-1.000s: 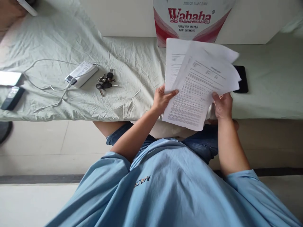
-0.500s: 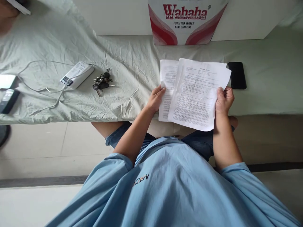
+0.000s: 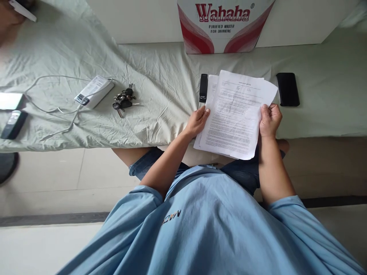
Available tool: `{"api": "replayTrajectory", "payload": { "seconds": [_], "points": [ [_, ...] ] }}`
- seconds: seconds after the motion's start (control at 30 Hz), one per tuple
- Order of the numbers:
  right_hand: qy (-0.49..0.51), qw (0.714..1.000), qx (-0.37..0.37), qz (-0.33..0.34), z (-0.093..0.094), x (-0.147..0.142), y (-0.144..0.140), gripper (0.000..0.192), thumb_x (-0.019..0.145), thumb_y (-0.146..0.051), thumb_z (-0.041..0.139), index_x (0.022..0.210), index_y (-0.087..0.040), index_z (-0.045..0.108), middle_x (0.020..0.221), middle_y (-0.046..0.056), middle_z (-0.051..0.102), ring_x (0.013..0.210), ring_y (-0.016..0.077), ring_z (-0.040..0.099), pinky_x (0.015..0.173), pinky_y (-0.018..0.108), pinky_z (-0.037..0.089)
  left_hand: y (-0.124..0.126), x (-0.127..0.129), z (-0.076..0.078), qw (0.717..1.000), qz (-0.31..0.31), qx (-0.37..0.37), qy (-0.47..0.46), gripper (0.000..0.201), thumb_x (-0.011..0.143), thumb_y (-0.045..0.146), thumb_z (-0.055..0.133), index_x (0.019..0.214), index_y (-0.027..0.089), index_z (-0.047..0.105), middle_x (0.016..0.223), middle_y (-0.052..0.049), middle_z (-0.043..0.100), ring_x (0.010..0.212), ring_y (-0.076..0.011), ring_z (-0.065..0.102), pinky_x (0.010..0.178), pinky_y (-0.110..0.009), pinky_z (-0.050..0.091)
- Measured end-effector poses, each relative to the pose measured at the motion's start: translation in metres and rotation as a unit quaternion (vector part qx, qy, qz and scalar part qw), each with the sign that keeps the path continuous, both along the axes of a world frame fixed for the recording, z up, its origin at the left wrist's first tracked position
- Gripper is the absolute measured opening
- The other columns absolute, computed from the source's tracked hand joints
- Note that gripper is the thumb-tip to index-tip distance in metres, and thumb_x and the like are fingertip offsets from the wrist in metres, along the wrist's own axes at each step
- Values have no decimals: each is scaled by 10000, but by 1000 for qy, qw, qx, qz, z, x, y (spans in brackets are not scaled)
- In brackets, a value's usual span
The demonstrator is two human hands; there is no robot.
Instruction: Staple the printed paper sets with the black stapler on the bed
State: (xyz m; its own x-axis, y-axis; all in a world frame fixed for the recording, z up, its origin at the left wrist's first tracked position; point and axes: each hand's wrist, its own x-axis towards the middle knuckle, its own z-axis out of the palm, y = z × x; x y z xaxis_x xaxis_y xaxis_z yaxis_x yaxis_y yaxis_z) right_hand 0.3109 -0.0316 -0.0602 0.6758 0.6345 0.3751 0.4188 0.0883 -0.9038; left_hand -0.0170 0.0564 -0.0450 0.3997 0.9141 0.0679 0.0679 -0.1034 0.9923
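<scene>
Printed paper sheets (image 3: 235,114) are held up over the near edge of the cloth-covered table, one lying over the other and nearly overlapping. My left hand (image 3: 198,121) pinches their left edge, thumb on top. On the right edge, my right hand (image 3: 270,119) grips the paper between thumb and curled fingers. Just beyond my left hand lies a black stapler (image 3: 203,88), partly beside the back sheet. A black smartphone (image 3: 288,89) rests flat on the cloth to the right of the papers.
A Wahaha water carton (image 3: 225,26) stands at the back. To the left are a bunch of keys (image 3: 125,100), a white box-shaped device (image 3: 94,91) with a cable, and a dark handheld device (image 3: 13,124). Part of another person's hand (image 3: 11,19) shows at the top left.
My left hand has moved right, bringing the back sheet under the front one. The stapler, covered before, now shows, and more of the phone is uncovered.
</scene>
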Motion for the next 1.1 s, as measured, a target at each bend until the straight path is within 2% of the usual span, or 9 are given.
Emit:
{"api": "replayTrajectory", "payload": {
  "seconds": [0.07,0.17,0.33,0.43,0.57,0.73,0.83,1.0,1.1],
  "points": [
    [9,1000,5,8,0,-3,1,558,940,-829,738,894,-285,620,799,0,588,868,236,630,874,441,597,-1,-1,6,999,-5,16,27,792,955,1031,687,757,278,538,752,-11,500,777,-225,569,876,-457,599],
    [16,1000,0,23,-3,-5,1,584,944,-852,718,921,-278,612,840,3,603,866,231,626,856,432,590,-2,-1,10,1000,0,17,22,753,969,1003,703,806,278,586,785,-18,542,782,-222,555,829,-422,560],
    [-18,999,-43,22,-8,-7,-3,594,945,-860,724,899,-285,582,755,-44,474,747,194,521,788,410,556,-4,-2,6,1000,21,1,-11,708,984,962,732,852,274,628,838,-20,588,817,-210,571,804,-382,552],
    [-46,997,-66,-12,-11,-5,-6,575,973,-846,704,885,-297,557,738,-53,464,705,185,480,775,417,559,-4,-3,3,999,38,-8,-33,723,957,981,751,867,273,631,852,-16,587,849,-215,599,850,-397,587],
    [-63,994,-57,-71,-18,-1,-7,529,1034,-796,644,873,-307,524,802,-23,512,790,230,581,866,477,608,-3,-4,3,999,20,-14,-36,742,951,1005,732,881,274,624,880,-21,581,864,-220,581,896,-424,569],
    [-70,994,-36,-78,-18,-7,-2,473,1069,-755,597,951,-298,569,938,29,597,967,287,684,985,548,624,-4,-2,8,1000,15,-5,-8,732,970,923,793,768,271,527,798,-10,493,823,-221,535,889,-430,538],
    [-63,995,-20,-79,-11,-19,-1,489,1046,-770,621,954,-291,586,950,46,623,978,294,693,970,541,642,-6,0,12,1000,17,1,-1,741,961,907,813,737,272,504,753,-10,478,797,-219,522,835,-406,505],
    [-54,996,-36,-55,-4,-32,-4,496,1025,-772,633,958,-283,588,968,44,642,958,264,697,912,471,664,-7,2,16,1000,12,16,14,763,945,955,781,759,277,485,741,0,475,749,-204,472,788,-395,451],
    [-53,996,-47,-48,-2,-31,-3,510,1023,-787,623,972,-281,591,958,38,631,931,254,691,900,462,664,-8,3,16,998,1,38,46,701,967,849,826,780,283,458,737,9,492,722,-199,453,785,-400,436]
  ]
}}
